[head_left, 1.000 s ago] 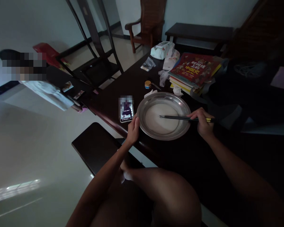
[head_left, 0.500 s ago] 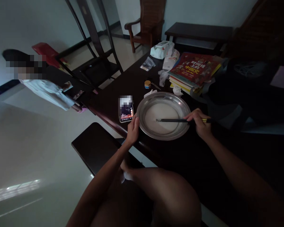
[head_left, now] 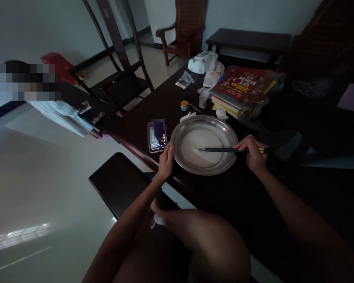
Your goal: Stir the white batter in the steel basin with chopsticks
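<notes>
A wide steel basin point(head_left: 177, 135) holding a pale liquid point(head_left: 202, 147) sits on the dark wooden table point(head_left: 141, 125). My left hand point(head_left: 166, 161) grips the basin's near-left rim. My right hand point(head_left: 253, 153) holds a pair of dark chopsticks point(head_left: 221, 149) at the basin's right edge. Their tips rest in the liquid near the middle.
A lit phone point(head_left: 157, 137) lies just left of the basin. Behind it are a small orange-lidded jar point(head_left: 184, 105), crumpled tissues, plastic bags and a stack of books point(head_left: 242, 88). A dark bench point(head_left: 118, 181) stands below the table's edge. Another person point(head_left: 61, 114) sits at far left.
The chopstick tips have shifted slightly back and forth in the liquid. My left hand has stayed on the rim. The phone screen has changed.
</notes>
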A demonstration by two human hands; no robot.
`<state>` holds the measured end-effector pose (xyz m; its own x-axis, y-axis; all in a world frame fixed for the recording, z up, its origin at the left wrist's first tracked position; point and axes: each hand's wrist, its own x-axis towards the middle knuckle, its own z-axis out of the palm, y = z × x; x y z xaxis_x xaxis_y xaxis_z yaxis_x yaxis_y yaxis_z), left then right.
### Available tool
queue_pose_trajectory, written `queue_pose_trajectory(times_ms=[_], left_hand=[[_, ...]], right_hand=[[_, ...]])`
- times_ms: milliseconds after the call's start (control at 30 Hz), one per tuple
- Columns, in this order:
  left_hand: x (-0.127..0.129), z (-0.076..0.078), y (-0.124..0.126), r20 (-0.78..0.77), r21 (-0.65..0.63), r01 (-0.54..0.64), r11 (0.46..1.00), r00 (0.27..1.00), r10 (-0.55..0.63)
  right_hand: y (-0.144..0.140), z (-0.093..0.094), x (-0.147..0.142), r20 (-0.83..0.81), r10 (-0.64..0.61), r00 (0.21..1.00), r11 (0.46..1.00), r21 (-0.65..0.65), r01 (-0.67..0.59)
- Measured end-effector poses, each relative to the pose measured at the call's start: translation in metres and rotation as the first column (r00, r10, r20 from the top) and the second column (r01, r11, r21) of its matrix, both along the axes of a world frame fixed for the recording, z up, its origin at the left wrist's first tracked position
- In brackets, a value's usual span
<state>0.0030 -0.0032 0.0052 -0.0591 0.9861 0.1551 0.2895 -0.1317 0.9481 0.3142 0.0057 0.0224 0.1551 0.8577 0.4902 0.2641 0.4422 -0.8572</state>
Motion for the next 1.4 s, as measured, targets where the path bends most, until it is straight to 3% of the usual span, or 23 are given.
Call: queue_pose_trajectory(times_ms=[100,267,433,600,733,900,1000,1100,1233,1400], left_hand=[[-0.0002,0.0004,-0.0006,0.001,0.004,-0.002,1.0,1.0,0.002],[0.0002,-0.0004,-0.0004,0.005,0.001,0.001,1.0,1.0,-0.001],[0.0005,-0.0006,-0.0001,0.0,0.008,0.006,1.0,1.0,-0.006],[-0.0001,-0.0006,-0.0003,0.005,0.002,0.004,1.0,1.0,-0.004],[-0.0003,-0.0009,0.0003,0.009,0.008,0.007,1.0,1.0,-0.007],[-0.0005,-0.0027,0.0015,0.006,0.011,-0.002,1.0,1.0,0.001],[-0.0011,-0.0046,0.0019,0.01,0.022,-0.001,1.0,1.0,0.001],[-0.0016,-0.0059,0.0019,0.013,0.023,-0.001,1.0,1.0,0.001],[-0.0017,-0.0053,0.0014,0.014,0.009,-0.006,1.0,1.0,0.006],[-0.001,-0.0037,0.0016,0.003,0.013,-0.01,1.0,1.0,0.01]], right_hand=[[0.0003,-0.0002,-0.0002,0.042,0.069,0.997,0.997,-0.031,-0.068],[0.0012,-0.0018,0.0008,-0.009,-0.013,1.0,1.0,0.013,0.013],[0.0006,-0.0013,0.0001,0.035,0.069,0.997,0.997,-0.031,-0.068],[0.0016,-0.002,0.0009,-0.02,0.005,1.0,1.0,0.021,-0.004],[0.0013,-0.0023,0.0012,-0.005,0.08,0.997,0.997,-0.009,-0.08],[0.0018,-0.0018,0.001,0.009,0.003,1.0,1.0,0.008,-0.003],[0.0017,-0.0021,0.0005,-0.025,0.043,0.999,0.999,0.023,-0.042],[0.0016,-0.002,0.0005,0.039,0.07,0.997,0.998,-0.008,-0.07],[0.0023,-0.0028,0.0014,-0.02,-0.005,1.0,0.999,0.049,0.006],[0.002,-0.0027,0.0005,0.019,0.072,0.997,0.997,-0.004,-0.072]])
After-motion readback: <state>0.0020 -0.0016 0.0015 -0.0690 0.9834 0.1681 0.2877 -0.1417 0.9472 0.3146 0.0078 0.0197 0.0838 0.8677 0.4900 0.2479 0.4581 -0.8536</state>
